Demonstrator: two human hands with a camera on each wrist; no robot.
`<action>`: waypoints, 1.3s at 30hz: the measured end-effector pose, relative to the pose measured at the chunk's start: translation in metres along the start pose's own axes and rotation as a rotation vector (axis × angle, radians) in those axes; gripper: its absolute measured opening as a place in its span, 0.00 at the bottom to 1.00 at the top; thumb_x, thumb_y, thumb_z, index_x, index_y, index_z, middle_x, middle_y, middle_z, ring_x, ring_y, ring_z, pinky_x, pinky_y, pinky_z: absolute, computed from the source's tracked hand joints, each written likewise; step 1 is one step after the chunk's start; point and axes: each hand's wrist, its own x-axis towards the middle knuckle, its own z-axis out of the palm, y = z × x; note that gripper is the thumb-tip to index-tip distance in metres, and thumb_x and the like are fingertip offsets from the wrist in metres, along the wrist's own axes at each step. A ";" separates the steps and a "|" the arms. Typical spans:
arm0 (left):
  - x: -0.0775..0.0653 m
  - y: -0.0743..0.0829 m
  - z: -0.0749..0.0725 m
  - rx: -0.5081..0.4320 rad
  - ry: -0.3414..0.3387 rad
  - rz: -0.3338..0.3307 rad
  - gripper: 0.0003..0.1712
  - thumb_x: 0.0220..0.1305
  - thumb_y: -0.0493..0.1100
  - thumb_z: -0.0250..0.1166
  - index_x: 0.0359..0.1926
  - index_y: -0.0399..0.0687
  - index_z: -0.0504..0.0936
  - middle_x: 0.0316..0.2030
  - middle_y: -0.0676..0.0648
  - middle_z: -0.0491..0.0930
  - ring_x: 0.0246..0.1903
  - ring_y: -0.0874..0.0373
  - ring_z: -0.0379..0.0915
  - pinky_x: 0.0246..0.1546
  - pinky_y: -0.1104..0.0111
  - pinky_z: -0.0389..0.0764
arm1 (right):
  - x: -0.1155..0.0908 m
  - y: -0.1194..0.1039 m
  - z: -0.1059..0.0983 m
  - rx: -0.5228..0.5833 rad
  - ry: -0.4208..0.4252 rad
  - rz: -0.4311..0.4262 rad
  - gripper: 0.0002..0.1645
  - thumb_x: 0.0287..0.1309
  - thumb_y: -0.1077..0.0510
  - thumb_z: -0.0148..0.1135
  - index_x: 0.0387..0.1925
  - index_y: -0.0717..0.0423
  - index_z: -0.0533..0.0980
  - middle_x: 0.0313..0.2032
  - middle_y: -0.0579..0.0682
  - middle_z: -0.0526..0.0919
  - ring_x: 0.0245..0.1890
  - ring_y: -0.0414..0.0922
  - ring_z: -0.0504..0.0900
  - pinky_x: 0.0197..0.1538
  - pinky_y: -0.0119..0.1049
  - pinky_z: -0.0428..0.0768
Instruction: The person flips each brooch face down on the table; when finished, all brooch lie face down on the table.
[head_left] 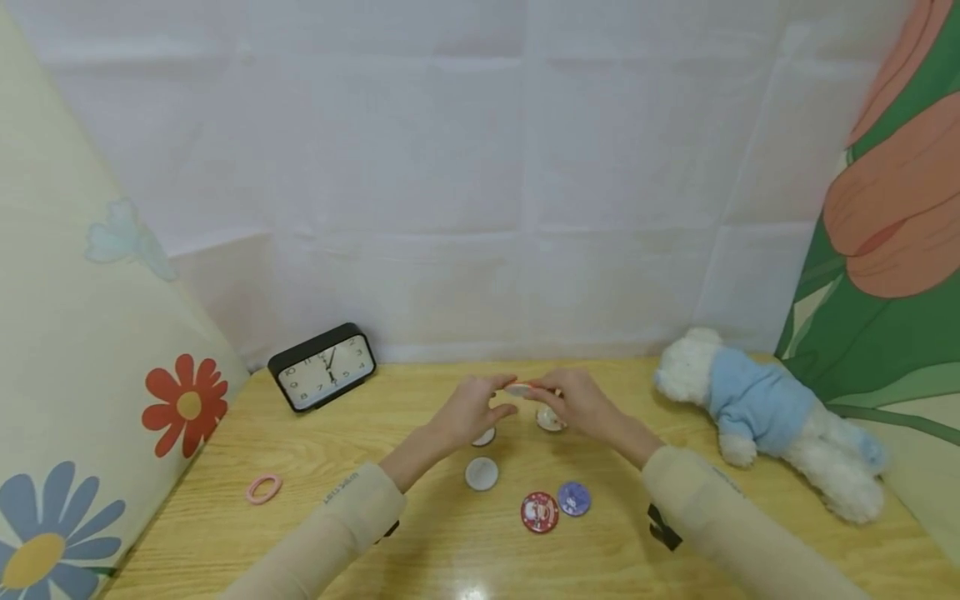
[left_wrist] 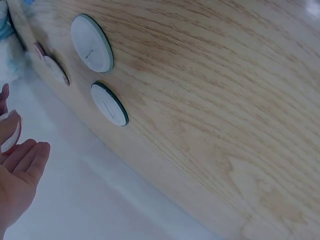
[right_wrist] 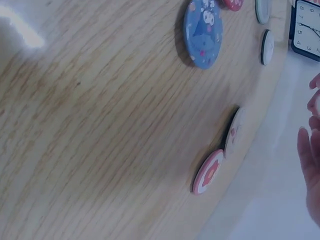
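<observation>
My right hand (head_left: 581,404) pinches a round badge (head_left: 517,389) by its edge, between thumb and fingers, above the back of the table. Its face is whitish, with a red rim. Just left of it, my left hand (head_left: 468,408) has its index fingertip at the badge's edge and its thumb held apart below. The left wrist view shows straight fingers (left_wrist: 32,160) beside the held badge (left_wrist: 11,137). Below the hands lie a white round badge (head_left: 482,473), another partly hidden white one (head_left: 484,437) by the left wrist, and a pale badge (head_left: 550,418) under the right hand.
Nearer the front lie a red badge (head_left: 540,512) and a purple-blue badge (head_left: 574,498). A flower badge (right_wrist: 208,171) touches the pale one. A black clock (head_left: 324,367) stands at back left, a pink ring (head_left: 264,489) before it. A plush toy (head_left: 765,417) lies right.
</observation>
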 end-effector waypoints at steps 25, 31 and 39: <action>-0.018 -0.003 0.035 0.064 -0.192 -0.011 0.28 0.59 0.44 0.72 0.53 0.26 0.78 0.45 0.34 0.82 0.40 0.46 0.82 0.46 0.62 0.82 | -0.030 0.007 -0.001 -0.064 -0.342 0.193 0.17 0.48 0.53 0.76 0.32 0.59 0.79 0.24 0.44 0.78 0.25 0.37 0.73 0.31 0.31 0.76; -0.024 0.002 0.042 0.071 -0.241 0.010 0.23 0.57 0.44 0.72 0.47 0.29 0.80 0.31 0.44 0.82 0.30 0.57 0.78 0.35 0.69 0.81 | -0.039 0.012 0.002 -0.102 -0.349 0.144 0.23 0.40 0.49 0.80 0.30 0.57 0.77 0.25 0.44 0.76 0.27 0.38 0.71 0.32 0.31 0.74; -0.026 0.010 0.042 0.104 -0.268 0.033 0.14 0.59 0.45 0.71 0.37 0.37 0.80 0.20 0.54 0.70 0.21 0.65 0.65 0.23 0.76 0.72 | -0.046 0.011 -0.005 -0.122 -0.388 0.243 0.27 0.34 0.50 0.82 0.33 0.57 0.76 0.28 0.46 0.74 0.29 0.41 0.72 0.33 0.35 0.76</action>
